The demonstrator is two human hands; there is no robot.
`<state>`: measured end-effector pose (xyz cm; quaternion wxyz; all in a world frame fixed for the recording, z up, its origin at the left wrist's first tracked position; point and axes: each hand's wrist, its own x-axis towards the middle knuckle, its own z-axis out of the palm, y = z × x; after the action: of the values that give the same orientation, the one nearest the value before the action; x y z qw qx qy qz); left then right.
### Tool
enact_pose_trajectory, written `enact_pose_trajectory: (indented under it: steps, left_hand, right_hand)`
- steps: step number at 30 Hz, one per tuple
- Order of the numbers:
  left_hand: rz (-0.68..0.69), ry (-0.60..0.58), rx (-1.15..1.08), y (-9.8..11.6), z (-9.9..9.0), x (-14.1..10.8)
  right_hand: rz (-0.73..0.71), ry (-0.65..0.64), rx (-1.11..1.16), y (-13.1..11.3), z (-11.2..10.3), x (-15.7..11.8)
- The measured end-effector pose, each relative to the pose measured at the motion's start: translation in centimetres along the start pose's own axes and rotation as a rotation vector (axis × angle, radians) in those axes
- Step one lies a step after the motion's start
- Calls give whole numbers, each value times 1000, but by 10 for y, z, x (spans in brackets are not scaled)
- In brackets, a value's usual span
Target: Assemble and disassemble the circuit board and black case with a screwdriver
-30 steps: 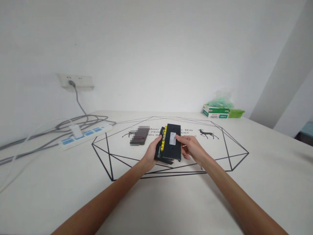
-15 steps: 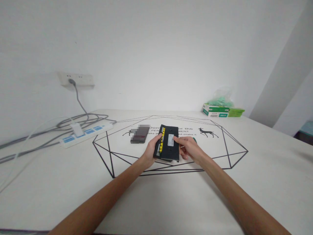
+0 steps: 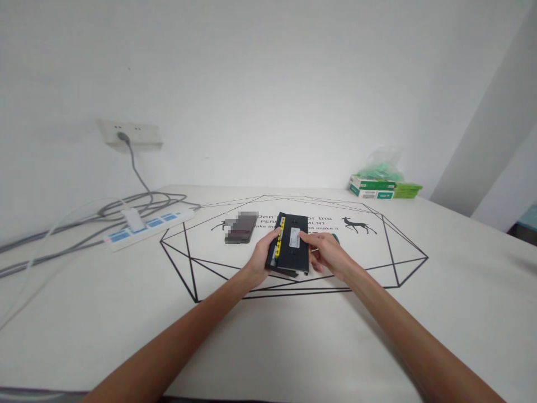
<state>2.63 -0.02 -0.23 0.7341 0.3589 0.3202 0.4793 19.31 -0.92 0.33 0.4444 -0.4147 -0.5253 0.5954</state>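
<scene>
Both hands hold a flat black device point(image 3: 292, 254) with a white label and a yellow strip of ports along its left side. My left hand point(image 3: 260, 257) grips its left edge, thumb near the yellow strip. On the right edge, my right hand point(image 3: 325, 252) pinches the device, with the thumb by the label. A black panel juts out slightly at the lower edge of the device. Something green, mostly hidden, shows behind my right hand. Left of the device, a dark phone-like object point(image 3: 244, 228), partly pixelated, lies on the table.
The white table point(image 3: 268, 347) bears printed black lines and deer. A white and blue power strip point(image 3: 153, 225) and grey cables point(image 3: 126, 204) lie at the left. Green and white boxes point(image 3: 371, 187) with a plastic bag point(image 3: 381, 162) on top stand at the back right.
The gap between the device's two black parts at the left looks narrower. Both hands keep their hold, and the camera view has shifted slightly.
</scene>
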Motion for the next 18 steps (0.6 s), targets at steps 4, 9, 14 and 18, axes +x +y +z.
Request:
enact_pose_trajectory:
  steps: [4, 9, 14, 18]
  left_hand:
    - [3, -3, 2, -1, -1, 2]
    - [1, -2, -3, -1, -2, 2]
    - [-9, 4, -14, 0, -2, 2]
    - [-7, -16, -15, 2, 1, 0]
  right_hand:
    - [10, -8, 20, 0, 0, 0]
    - [27, -6, 59, -1, 1, -1]
    - [17, -3, 93, -1, 1, -1]
    - [5, -4, 78, -1, 1, -1]
